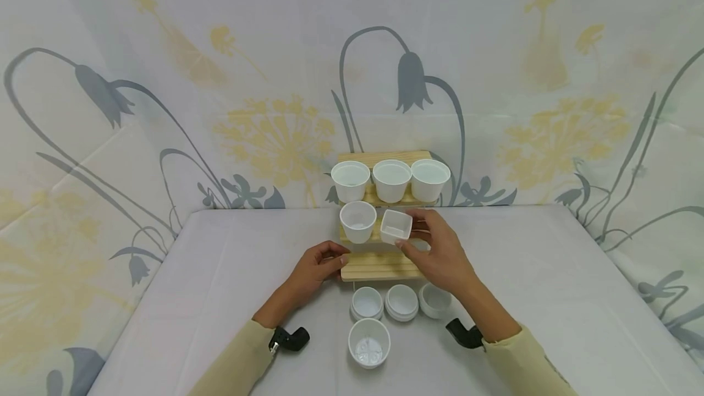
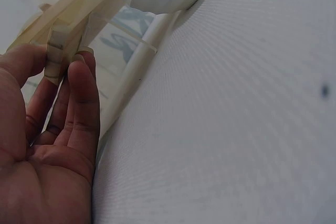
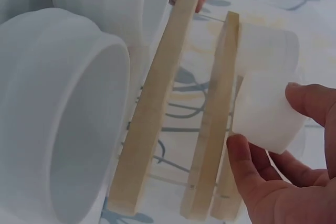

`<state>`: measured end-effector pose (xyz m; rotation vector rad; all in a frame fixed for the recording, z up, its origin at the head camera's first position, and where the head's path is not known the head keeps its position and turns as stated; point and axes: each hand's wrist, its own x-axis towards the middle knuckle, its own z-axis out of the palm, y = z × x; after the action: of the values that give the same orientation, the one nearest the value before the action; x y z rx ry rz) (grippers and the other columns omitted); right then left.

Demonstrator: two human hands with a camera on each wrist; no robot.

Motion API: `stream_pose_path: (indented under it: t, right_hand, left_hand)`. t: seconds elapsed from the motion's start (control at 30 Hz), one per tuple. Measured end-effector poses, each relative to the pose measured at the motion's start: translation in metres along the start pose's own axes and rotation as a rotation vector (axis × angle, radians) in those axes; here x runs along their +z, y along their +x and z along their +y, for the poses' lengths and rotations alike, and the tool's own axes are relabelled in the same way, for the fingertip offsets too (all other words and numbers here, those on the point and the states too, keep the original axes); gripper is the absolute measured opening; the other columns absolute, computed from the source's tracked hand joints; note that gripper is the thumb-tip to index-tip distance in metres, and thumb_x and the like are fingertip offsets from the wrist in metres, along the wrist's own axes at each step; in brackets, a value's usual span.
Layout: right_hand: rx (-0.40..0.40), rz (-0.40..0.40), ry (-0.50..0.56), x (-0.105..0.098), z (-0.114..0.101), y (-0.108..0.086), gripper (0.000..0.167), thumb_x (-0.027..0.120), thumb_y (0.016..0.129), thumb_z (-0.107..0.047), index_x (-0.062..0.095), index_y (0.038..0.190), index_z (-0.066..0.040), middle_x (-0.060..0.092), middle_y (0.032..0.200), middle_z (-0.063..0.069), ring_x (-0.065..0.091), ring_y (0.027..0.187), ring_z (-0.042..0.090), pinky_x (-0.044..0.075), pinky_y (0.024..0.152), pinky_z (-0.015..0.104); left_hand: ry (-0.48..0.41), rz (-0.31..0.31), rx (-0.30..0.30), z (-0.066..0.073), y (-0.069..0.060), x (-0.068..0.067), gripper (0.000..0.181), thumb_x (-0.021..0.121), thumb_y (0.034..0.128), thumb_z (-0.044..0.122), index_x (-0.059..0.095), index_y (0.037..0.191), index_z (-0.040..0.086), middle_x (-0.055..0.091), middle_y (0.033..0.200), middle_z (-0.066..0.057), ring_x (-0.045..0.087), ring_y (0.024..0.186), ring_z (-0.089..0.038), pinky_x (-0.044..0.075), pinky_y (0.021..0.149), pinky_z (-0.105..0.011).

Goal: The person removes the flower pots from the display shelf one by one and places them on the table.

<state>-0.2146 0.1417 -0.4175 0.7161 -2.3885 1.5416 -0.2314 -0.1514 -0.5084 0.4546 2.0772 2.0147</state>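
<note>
My right hand [image 1: 440, 252] pinches a small square white pot [image 1: 396, 227] between thumb and fingers, at the middle tier of a stepped wooden rack [image 1: 379, 266]. In the right wrist view the square pot [image 3: 270, 111] looks tilted; whether it touches the tier I cannot tell. To its left on that tier stands a round white pot [image 1: 358, 225]. The left hand [image 1: 316, 271] grips the left end of the lowest tier, and the left wrist view has thumb and fingers on either side of the wood [image 2: 60, 48].
Several round white pots, one of them [image 1: 392, 182] in the middle, stand in a row on the top tier. In front of the rack are more white pots [image 1: 401, 303], with another [image 1: 369, 344] nearer me. A flower-patterned cloth [image 1: 286, 133] hangs behind the white table [image 1: 231, 255].
</note>
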Motion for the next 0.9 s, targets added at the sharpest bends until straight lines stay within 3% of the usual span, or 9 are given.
stream_pose_path:
  t: [0.37, 0.67, 0.9]
  right_hand:
    - [0.040, -0.026, -0.057, -0.002, -0.011, -0.009, 0.060, 0.081, 0.089, 0.005, 0.051, 0.140, 0.002, 0.059, 0.137, 0.017, 0.063, 0.125, 0.035, 0.055, 0.106, 0.045]
    - [-0.045, -0.056, -0.084, -0.003, -0.020, -0.020, 0.062, 0.080, 0.086, 0.008, 0.054, 0.141, -0.002, 0.059, 0.137, 0.010, 0.064, 0.119, 0.027, 0.056, 0.102, 0.042]
    - [-0.061, -0.076, -0.100, -0.002, -0.023, -0.030, 0.059, 0.081, 0.085, 0.008, 0.056, 0.137, -0.002, 0.062, 0.132, 0.008, 0.067, 0.117, 0.024, 0.058, 0.100, 0.041]
  left_hand:
    - [-0.005, 0.000, 0.005, -0.001, 0.000, 0.000, 0.030, 0.066, 0.1049, 0.008, 0.061, 0.128, -0.009, 0.068, 0.113, -0.008, 0.068, 0.087, -0.011, 0.058, 0.075, -0.025]
    - [-0.005, -0.006, 0.018, -0.001, 0.000, -0.002, 0.029, 0.065, 0.1053, 0.008, 0.061, 0.128, -0.010, 0.067, 0.113, -0.009, 0.068, 0.085, -0.011, 0.058, 0.074, -0.025]
    - [-0.003, -0.006, 0.009, -0.001, 0.001, -0.001, 0.029, 0.066, 0.1051, 0.009, 0.062, 0.128, -0.008, 0.067, 0.114, -0.009, 0.068, 0.085, -0.011, 0.059, 0.075, -0.026]
